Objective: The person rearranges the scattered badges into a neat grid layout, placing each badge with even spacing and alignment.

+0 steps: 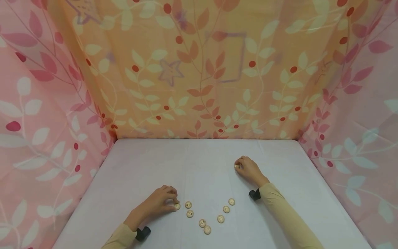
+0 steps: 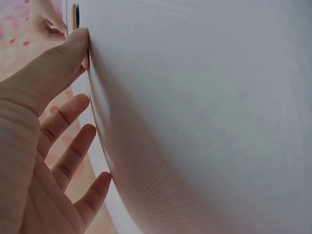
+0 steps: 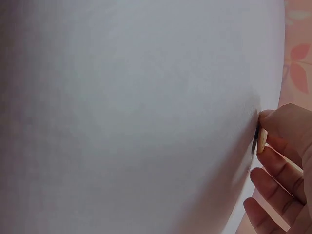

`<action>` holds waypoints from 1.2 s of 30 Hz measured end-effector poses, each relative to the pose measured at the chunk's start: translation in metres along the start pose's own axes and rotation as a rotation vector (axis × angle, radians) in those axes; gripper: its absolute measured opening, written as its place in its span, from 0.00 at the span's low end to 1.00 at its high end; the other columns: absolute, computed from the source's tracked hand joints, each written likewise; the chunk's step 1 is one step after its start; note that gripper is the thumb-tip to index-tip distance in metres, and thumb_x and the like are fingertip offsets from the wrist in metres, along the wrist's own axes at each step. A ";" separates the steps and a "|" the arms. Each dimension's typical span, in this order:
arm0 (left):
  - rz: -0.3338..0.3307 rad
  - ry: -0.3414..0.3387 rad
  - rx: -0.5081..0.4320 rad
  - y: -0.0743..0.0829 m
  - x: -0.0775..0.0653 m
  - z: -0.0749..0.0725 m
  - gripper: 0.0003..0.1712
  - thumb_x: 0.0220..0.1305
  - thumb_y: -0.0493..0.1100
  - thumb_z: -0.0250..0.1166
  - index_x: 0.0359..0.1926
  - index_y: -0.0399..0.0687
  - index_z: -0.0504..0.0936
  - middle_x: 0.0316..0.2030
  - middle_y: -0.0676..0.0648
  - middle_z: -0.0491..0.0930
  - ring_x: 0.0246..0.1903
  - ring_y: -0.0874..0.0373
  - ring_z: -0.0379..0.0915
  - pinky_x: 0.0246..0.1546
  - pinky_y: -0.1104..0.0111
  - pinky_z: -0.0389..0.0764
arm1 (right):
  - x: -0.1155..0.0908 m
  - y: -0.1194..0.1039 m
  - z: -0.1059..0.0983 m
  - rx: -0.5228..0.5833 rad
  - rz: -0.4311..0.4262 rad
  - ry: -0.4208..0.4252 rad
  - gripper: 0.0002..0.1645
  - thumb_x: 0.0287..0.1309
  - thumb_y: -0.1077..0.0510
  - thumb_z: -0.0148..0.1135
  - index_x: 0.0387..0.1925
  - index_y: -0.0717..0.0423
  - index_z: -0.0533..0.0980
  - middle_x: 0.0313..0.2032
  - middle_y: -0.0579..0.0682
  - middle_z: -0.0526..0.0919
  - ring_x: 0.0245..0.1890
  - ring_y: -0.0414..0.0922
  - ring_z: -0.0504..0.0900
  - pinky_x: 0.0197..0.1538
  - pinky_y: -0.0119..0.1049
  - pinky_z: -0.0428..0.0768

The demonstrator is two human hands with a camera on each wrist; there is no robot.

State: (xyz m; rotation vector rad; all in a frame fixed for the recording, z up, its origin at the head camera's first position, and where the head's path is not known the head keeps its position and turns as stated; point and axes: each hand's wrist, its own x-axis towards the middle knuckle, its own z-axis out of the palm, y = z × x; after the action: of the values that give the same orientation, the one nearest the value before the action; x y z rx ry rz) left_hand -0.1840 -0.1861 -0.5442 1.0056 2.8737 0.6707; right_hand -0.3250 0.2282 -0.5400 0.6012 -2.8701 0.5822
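My left hand pinches a small round wooden disc at the tabletop, left of the other discs. In the left wrist view the thumb covers most of that disc, and another disc stands just beyond. Farther back on the right, my right hand holds a pale wooden disc between thumb and fingers. The right wrist view shows this disc edge-on, tilted up or close to the cloth; whether it touches is unclear. Its other fingers are spread loosely.
Between the hands, several more discs with small dark marks lie in a rough V: a left arm from one disc to the bottom disc, a right arm up to another disc. Patterned curtains border the white table.
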 end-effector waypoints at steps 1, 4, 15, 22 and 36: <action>-0.001 0.001 -0.001 0.000 0.000 0.000 0.07 0.54 0.57 0.66 0.35 0.68 0.81 0.48 0.60 0.73 0.49 0.61 0.65 0.49 0.56 0.69 | 0.000 0.001 0.001 0.002 0.006 -0.003 0.06 0.51 0.58 0.65 0.33 0.54 0.81 0.29 0.46 0.77 0.31 0.41 0.72 0.36 0.38 0.73; -0.005 0.004 0.001 0.001 0.000 0.000 0.07 0.54 0.57 0.66 0.35 0.68 0.81 0.47 0.61 0.73 0.49 0.61 0.65 0.49 0.56 0.69 | 0.001 0.002 0.001 0.006 0.025 -0.011 0.06 0.52 0.56 0.65 0.33 0.53 0.81 0.29 0.45 0.76 0.30 0.41 0.71 0.35 0.37 0.72; -0.041 -0.004 -0.021 0.003 -0.002 0.003 0.07 0.53 0.57 0.66 0.34 0.70 0.80 0.48 0.61 0.73 0.51 0.60 0.65 0.50 0.53 0.68 | -0.002 0.005 0.003 0.073 0.050 -0.023 0.08 0.54 0.55 0.64 0.35 0.53 0.81 0.31 0.45 0.76 0.33 0.42 0.72 0.39 0.41 0.73; 0.000 0.042 -0.006 0.003 -0.002 0.002 0.07 0.52 0.56 0.67 0.33 0.68 0.80 0.46 0.60 0.73 0.48 0.60 0.66 0.48 0.54 0.69 | -0.008 0.000 0.002 0.077 0.033 0.034 0.10 0.52 0.55 0.66 0.36 0.54 0.80 0.32 0.46 0.76 0.32 0.42 0.72 0.39 0.42 0.73; -0.033 0.020 -0.030 0.001 -0.002 0.002 0.07 0.52 0.57 0.67 0.33 0.71 0.80 0.47 0.61 0.73 0.50 0.61 0.65 0.50 0.53 0.68 | -0.026 -0.009 -0.004 0.102 -0.022 0.056 0.09 0.49 0.58 0.68 0.35 0.54 0.80 0.32 0.47 0.75 0.33 0.42 0.73 0.38 0.41 0.73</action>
State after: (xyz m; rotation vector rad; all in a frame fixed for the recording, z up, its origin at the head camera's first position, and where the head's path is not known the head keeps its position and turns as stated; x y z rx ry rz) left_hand -0.1817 -0.1857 -0.5459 0.9516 2.8811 0.7236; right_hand -0.2971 0.2321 -0.5389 0.6198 -2.7919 0.7335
